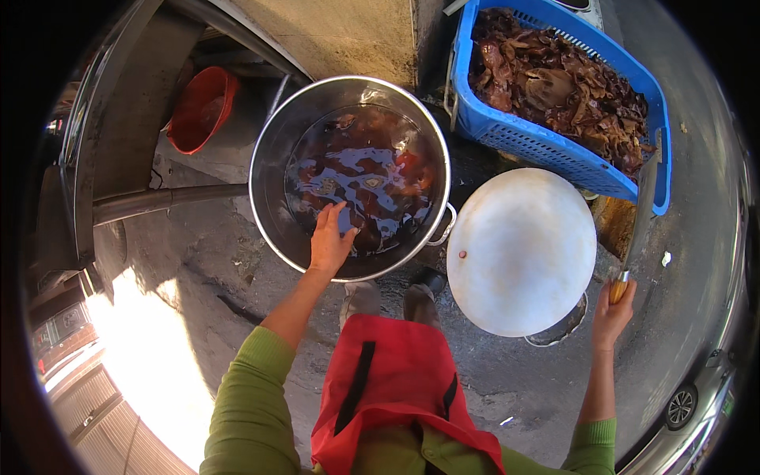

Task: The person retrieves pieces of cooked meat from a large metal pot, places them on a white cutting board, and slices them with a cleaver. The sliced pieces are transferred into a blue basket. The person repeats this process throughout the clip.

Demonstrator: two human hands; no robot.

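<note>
My left hand (333, 240) is over the near side of a large metal stockpot (265, 222), fingers apart and holding nothing. Dark, shiny liquid with reddish-brown pieces (409, 172) in it fills part of the pot. In my right hand (614, 314) is a large knife (640, 208), gripped by its wooden handle with the blade pointing away from me. The blade's far end overlaps the near right corner of a blue plastic basket (534, 133). Brown pieces that look like meat (549, 89) are heaped in the basket. A round white board (522, 255) lies between the pot and the knife.
A red plastic bucket (202, 110) stands at the far left, by a metal frame (169, 200). Beneath the white board, a round rim (558, 329) partly shows. Brightly sunlit ground (148, 356) lies to the left. A car (683, 415) is at the lower right.
</note>
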